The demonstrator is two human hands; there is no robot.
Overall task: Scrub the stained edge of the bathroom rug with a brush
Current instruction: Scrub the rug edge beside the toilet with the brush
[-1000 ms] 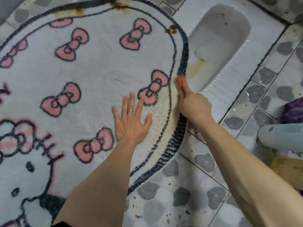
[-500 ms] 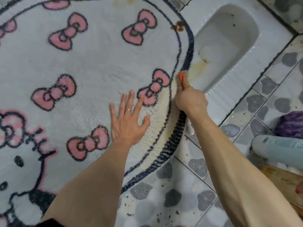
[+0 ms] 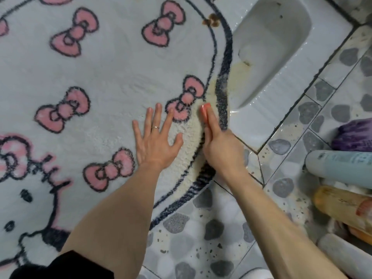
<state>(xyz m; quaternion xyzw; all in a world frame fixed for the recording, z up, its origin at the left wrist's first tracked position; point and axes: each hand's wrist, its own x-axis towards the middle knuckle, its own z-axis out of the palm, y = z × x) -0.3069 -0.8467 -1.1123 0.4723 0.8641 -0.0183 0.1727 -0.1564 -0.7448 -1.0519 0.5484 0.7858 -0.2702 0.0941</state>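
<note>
White shaggy bathroom rug (image 3: 100, 77) with pink bows and a dark navy border, spread over the floor from 7 o'clock up to 12 o'clock of the view. Stained edge (image 3: 209, 91) on the rug's 3 o'clock side: pile yellowed and matted just inside the navy border, right beside a white ceramic squat pan (image 3: 271, 47) with a yellow-brown smear on its near lip. Small brown stain (image 3: 211, 20) on the border farther up, toward 1 o'clock.

Left hand (image 3: 156, 141) flat on the pile, palm down, fingers straight and spread, holding nothing. Thin ring (image 3: 155, 127) on one finger. Index fingertip on the lower lobe of a pink bow (image 3: 186, 99). Black sleeve (image 3: 70, 266) at the forearm's lower end, near 7 o'clock.

Right hand (image 3: 221, 150) at 3 o'clock of the left hand, just beside it, over the rug's border. Curls round a small orange-pink plastic brush (image 3: 204, 113), forefinger stretched straight along its top. Only the brush's front end visible past the fingertip, bristles hidden beneath. Brush down on the yellowed pile between the pink bow and the navy border, pointing toward 12 o'clock.

Grey pebble-pattern floor tiles (image 3: 201, 238) at 5 to 6 o'clock, glossy and speckled with grit near the pan. At 3 to 4 o'clock, lying on their sides: pale blue plastic bottle (image 3: 342, 168), orange bottle (image 3: 342, 206) below it, and a purple bundle (image 3: 356, 135) above, material unclear.
</note>
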